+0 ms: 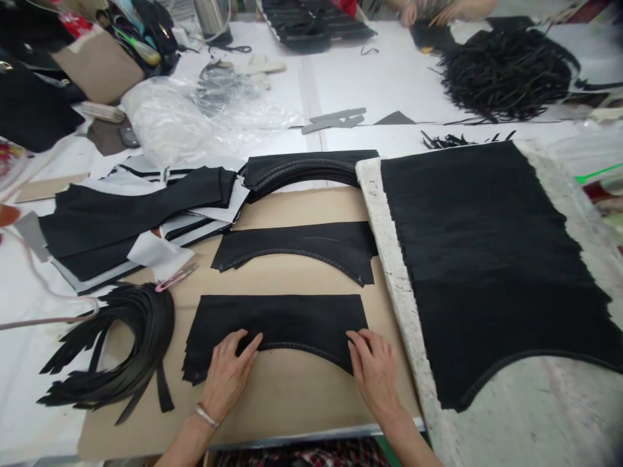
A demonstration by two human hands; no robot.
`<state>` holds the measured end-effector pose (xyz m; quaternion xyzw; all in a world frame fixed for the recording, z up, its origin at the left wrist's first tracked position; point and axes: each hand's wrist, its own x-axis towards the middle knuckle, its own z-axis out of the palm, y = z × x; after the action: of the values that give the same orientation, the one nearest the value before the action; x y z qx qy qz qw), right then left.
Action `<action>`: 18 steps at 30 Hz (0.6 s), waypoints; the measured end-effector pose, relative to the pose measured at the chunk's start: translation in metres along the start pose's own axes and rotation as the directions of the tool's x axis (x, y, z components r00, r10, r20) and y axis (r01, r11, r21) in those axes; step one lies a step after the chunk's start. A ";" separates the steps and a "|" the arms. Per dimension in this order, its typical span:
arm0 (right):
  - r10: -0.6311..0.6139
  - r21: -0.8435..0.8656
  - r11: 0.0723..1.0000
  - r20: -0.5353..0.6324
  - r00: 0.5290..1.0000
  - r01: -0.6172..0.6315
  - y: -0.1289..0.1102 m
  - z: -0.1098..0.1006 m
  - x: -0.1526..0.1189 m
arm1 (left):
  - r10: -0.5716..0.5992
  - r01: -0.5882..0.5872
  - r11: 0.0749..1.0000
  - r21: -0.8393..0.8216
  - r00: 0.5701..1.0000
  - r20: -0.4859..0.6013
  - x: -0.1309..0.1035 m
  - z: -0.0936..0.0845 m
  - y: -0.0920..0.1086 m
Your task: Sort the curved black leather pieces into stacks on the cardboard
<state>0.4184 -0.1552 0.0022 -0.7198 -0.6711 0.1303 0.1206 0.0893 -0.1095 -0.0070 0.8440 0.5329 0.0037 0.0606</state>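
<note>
A stack of black fabric-like panels [282, 319] with a curved, stitched lower edge lies on the brown board nearest me. My left hand [228, 373] rests on its lower left part, thumb and forefinger apart and touching the surface. At the right end, my right hand [377, 370] lies with its fingertips on the panel's edge, holding nothing that I can see. Just beyond is a second group of black curved panels [296, 243]. Farther back sits a thicker pile of similar panels [311, 168].
Left of me are a coil of black strips [158, 337], pink-handled thread snips [175, 277] and layered black pieces [136, 214]. At right, a pale board [396, 259] carries overlapping black panels [487, 259]. A black strip heap [506, 74] and another person's hands [440, 13] are across the table.
</note>
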 end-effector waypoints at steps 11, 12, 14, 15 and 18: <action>-0.093 0.195 0.979 0.150 0.984 0.063 0.007 0.014 0.003 | -0.064 0.063 0.997 -0.054 0.998 -0.025 0.001 0.002 0.003; -0.063 0.207 0.977 0.107 0.992 0.039 0.010 0.011 0.007 | -0.099 0.096 0.991 -0.093 0.994 -0.034 0.002 0.001 0.000; 0.034 0.193 0.980 0.021 0.999 -0.037 0.016 0.003 0.018 | -0.245 0.232 0.960 -0.154 0.967 -0.065 0.006 -0.003 -0.011; 0.090 0.161 0.983 -0.006 0.996 -0.088 0.019 0.000 0.024 | -0.358 0.343 0.926 -0.160 0.931 -0.075 0.009 -0.006 -0.019; 0.232 0.004 0.973 0.005 0.973 -0.232 0.021 -0.008 0.041 | -0.707 0.704 0.706 -0.080 0.706 -0.024 0.016 -0.015 -0.049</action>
<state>0.4436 -0.1161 0.0009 -0.7927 -0.5824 0.1466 0.1044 0.0513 -0.0729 0.0023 0.5733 0.8160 0.0198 0.0708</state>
